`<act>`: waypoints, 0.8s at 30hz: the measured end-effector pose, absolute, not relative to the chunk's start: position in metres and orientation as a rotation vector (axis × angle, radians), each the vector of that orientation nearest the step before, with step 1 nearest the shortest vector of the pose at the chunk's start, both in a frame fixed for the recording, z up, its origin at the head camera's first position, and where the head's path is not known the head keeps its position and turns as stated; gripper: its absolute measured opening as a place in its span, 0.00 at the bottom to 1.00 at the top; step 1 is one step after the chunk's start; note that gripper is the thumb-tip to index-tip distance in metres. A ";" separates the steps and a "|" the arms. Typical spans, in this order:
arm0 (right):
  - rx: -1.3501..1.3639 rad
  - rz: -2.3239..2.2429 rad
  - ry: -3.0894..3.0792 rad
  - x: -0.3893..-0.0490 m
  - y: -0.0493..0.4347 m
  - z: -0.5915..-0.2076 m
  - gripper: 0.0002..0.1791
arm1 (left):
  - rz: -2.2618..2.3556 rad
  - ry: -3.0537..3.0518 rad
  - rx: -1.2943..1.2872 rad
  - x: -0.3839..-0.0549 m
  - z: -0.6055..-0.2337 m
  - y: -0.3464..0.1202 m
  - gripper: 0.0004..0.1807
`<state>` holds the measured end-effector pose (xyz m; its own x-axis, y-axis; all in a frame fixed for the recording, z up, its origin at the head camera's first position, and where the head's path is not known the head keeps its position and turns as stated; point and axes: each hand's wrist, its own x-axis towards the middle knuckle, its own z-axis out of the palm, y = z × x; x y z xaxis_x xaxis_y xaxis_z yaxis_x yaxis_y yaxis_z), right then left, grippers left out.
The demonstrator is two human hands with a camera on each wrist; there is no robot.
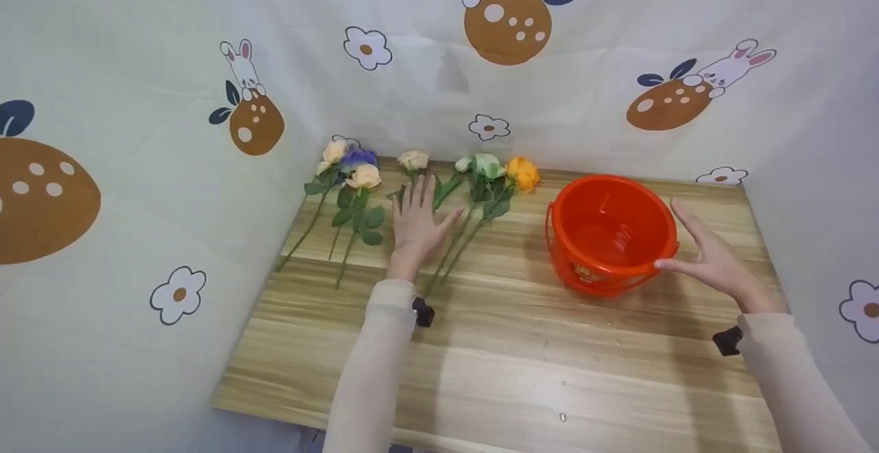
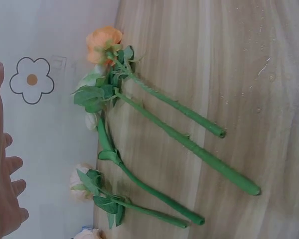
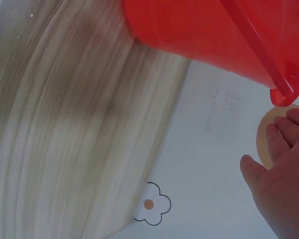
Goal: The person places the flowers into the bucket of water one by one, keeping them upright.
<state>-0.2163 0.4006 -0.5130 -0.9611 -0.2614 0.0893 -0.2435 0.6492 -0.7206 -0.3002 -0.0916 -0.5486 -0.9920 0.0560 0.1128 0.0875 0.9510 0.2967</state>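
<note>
My left hand [image 1: 417,223] is spread with straight fingers over the artificial flowers, holding nothing. A cream rose [image 1: 413,160] lies just beyond its fingertips. Right of it lie a pale green flower [image 1: 488,165] and an orange flower [image 1: 522,173]; their green stems [image 2: 189,144] show whole in the left wrist view. To the left are a cream rose [image 1: 365,176], a purple flower [image 1: 358,158] and another cream rose [image 1: 335,151]. My right hand [image 1: 714,261] is beside the red bucket [image 1: 566,261], thumb and fingers spread apart near its rim; contact is hard to tell.
The wooden table [image 1: 494,370] has small wet-looking drops [image 1: 563,416] toward the front. A pale patterned cloth [image 1: 426,96] hangs behind and at both sides. The bucket's red handle [image 3: 256,47] hangs down along its outer wall.
</note>
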 end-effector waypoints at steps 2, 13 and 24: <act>-0.433 -1.237 2.835 -0.215 0.400 -0.515 0.56 | -0.490 -3.009 -0.117 -0.299 -0.552 -0.090 0.50; -0.332 -1.295 2.797 -0.212 0.399 -0.517 0.55 | -0.691 -3.002 -0.174 -0.297 -0.566 -0.083 0.45; -0.350 -1.361 2.737 -0.213 0.397 -0.518 0.56 | -0.839 -2.962 -0.219 -0.297 -0.582 -0.075 0.38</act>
<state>-0.2129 0.3971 -0.5182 -0.9721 -0.2307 0.0426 -0.1732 0.5831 -0.7937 -0.2968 -0.0746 -0.5822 -0.9884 0.1210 0.0913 0.1509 0.8423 0.5175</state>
